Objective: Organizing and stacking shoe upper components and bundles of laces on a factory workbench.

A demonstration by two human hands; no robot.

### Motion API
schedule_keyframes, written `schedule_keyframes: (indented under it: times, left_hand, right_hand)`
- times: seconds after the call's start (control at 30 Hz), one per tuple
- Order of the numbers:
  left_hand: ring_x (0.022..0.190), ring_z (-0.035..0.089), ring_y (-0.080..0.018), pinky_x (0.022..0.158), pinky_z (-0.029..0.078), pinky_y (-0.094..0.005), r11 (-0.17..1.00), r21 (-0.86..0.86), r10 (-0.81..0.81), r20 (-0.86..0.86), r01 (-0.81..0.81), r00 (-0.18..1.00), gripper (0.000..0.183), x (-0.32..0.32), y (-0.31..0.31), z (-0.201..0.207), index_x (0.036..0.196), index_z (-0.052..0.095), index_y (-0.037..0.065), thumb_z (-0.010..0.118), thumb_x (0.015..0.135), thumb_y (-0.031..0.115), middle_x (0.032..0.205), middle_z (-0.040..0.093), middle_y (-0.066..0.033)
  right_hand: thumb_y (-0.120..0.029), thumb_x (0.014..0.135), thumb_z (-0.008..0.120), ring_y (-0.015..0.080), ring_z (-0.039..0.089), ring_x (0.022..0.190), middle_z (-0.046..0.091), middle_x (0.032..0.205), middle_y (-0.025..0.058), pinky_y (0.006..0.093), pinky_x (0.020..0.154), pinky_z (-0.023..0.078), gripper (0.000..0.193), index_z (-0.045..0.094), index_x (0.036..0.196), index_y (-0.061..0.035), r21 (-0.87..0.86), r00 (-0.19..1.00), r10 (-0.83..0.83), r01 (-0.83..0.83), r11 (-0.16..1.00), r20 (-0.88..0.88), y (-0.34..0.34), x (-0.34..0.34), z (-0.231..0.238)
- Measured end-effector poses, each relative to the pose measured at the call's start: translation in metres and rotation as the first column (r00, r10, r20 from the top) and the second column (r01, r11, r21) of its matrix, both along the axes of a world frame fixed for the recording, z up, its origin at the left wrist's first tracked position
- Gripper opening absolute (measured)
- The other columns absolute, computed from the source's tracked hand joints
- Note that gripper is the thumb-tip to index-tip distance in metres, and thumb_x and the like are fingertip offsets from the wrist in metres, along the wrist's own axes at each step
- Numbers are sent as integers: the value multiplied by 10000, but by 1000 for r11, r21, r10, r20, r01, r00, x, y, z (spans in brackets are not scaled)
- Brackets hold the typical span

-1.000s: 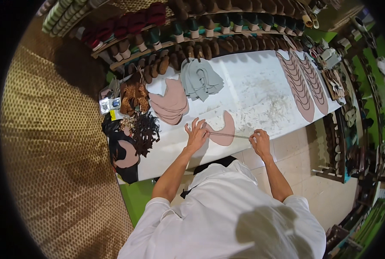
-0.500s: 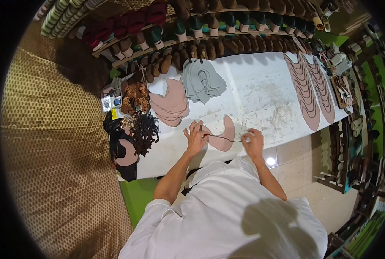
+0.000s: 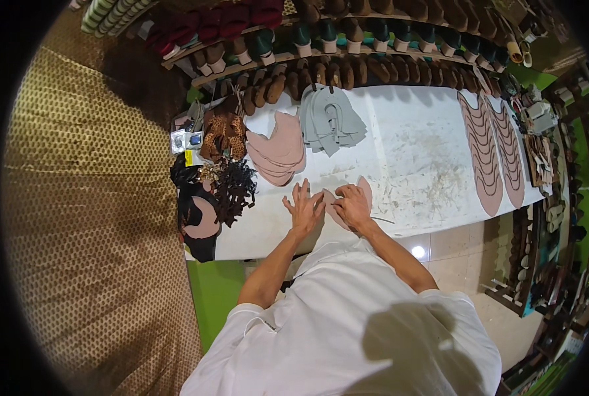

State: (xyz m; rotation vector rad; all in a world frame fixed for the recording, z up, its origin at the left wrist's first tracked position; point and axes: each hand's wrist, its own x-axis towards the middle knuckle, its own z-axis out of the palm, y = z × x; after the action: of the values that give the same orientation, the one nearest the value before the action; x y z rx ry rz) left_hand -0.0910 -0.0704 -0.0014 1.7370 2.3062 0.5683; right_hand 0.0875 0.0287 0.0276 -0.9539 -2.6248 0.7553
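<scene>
A crescent-shaped pink piece (image 3: 366, 191) of leather-like sheet lies at the table's near edge, partly covered by my hands. My left hand (image 3: 304, 208) is at its left tip, thumb and forefinger brought together there while the other fingers spread upward. My right hand (image 3: 352, 206) bends over the middle of the piece, fingertips closed near its inner curve. A thin dark cord (image 3: 383, 220) sticks out from under the right hand toward the right; the rest of it is hidden by my fingers.
Stacked pink pieces (image 3: 278, 150) and grey pieces (image 3: 333, 119) lie behind my hands. A dark heap of strips (image 3: 235, 188) is at left. Long pink sheets with dark curved lines (image 3: 485, 162) lie at right. Shoe racks (image 3: 347, 49) line the back.
My right hand has moved left, from holding the cord stretched beyond the piece to bending over the piece, close to my left hand. The view has shifted slightly.
</scene>
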Motion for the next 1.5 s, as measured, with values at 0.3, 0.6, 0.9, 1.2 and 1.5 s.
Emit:
schedule_keyframes:
  times: [0.3, 0.6, 0.9, 1.2, 1.5]
  left_hand:
    - [1516, 261, -409, 1086, 131, -774, 999, 15, -38, 4, 38, 999, 384, -8, 1, -1, 1275, 724, 285, 771, 906, 382, 1650, 342, -141]
    - [1557, 149, -398, 1113, 75, -798, 991, -131, 9, 124, 7, 992, 372, -5, 2, 14, 1315, 702, 268, 664, 966, 390, 1673, 267, -165]
    - [1563, 132, -408, 1112, 57, -795, 994, -106, -6, 141, 21, 990, 380, -8, 1, 7, 1332, 692, 267, 651, 974, 388, 1691, 242, -169]
    - [1551, 161, -412, 1109, 72, -792, 998, -48, -38, 86, 43, 996, 428, -11, 2, 10, 1378, 661, 287, 665, 972, 420, 1697, 232, -152]
    - [1560, 175, -404, 1090, 142, -813, 978, -109, -192, -119, 179, 974, 487, -15, 7, 18, 1439, 621, 265, 655, 964, 365, 1717, 200, -136]
  right_hand:
    - [-213, 877, 743, 301, 608, 1078, 684, 1102, 81, 444, 950, 431, 172, 799, 921, -55, -77, 960, -182, 170, 983, -212, 10, -20, -3]
    - [-222, 896, 729, 296, 593, 1082, 682, 1072, 63, 444, 987, 422, 166, 802, 964, -88, -98, 967, -213, 201, 975, -140, 18, -39, -7]
    - [-219, 877, 728, 286, 593, 1079, 685, 1060, 58, 455, 1004, 420, 154, 812, 925, -99, -98, 977, -198, 190, 977, -80, 23, -43, -5]
    - [-230, 867, 725, 285, 612, 1073, 692, 1051, 66, 459, 1024, 431, 161, 819, 914, -109, -6, 985, -167, 167, 986, 35, 23, -51, -4]
    - [-237, 867, 740, 281, 612, 1119, 697, 1129, 68, 449, 1010, 441, 189, 819, 924, -75, -105, 976, -205, 197, 975, -74, 19, -30, -4]
